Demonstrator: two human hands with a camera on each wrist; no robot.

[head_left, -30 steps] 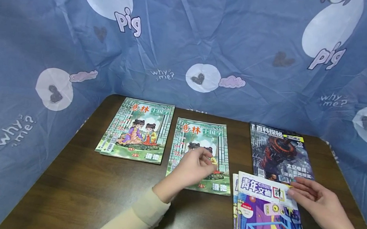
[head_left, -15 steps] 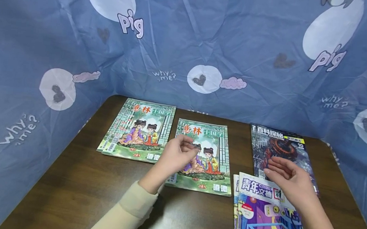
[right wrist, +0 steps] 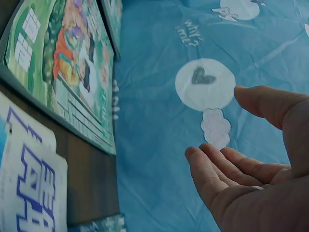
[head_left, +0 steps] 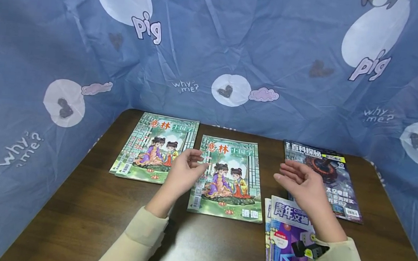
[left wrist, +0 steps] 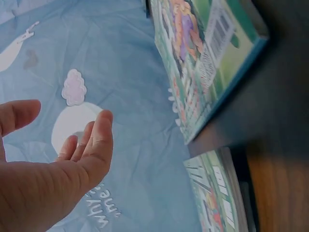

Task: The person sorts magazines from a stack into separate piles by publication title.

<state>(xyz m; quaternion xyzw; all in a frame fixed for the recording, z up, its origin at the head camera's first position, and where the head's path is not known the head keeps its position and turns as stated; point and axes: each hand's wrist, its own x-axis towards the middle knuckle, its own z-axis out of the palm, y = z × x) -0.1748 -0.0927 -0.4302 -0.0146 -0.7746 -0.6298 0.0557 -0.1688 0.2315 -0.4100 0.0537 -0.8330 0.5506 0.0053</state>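
Note:
Fingers loosely bent and holding nothing, my left hand (head_left: 182, 173) hovers between two green magazines in the head view. The middle green magazine (head_left: 229, 176), with two cartoon children on its cover, lies to its right. A slightly fanned stack of the same green magazines (head_left: 149, 146) lies to its left. My right hand (head_left: 305, 187) is also free, thumb apart from the fingers. It overlaps the dark magazines (head_left: 341, 184) and sits above the purple-and-white magazines (head_left: 285, 233). Each wrist view shows its hand's fingers (left wrist: 99, 140) spread from the thumb, gripping nothing.
All the magazines rest on a brown wooden table (head_left: 79, 214). A blue printed cloth (head_left: 186, 44) hangs behind and at both sides. A small black device (head_left: 308, 249) sits at the right wrist, by the sleeve cuff.
My right hand has moved left from the purple magazines' top right corner. My left hand has drawn left, uncovering the middle green magazine's cover. The magazines stay in place.

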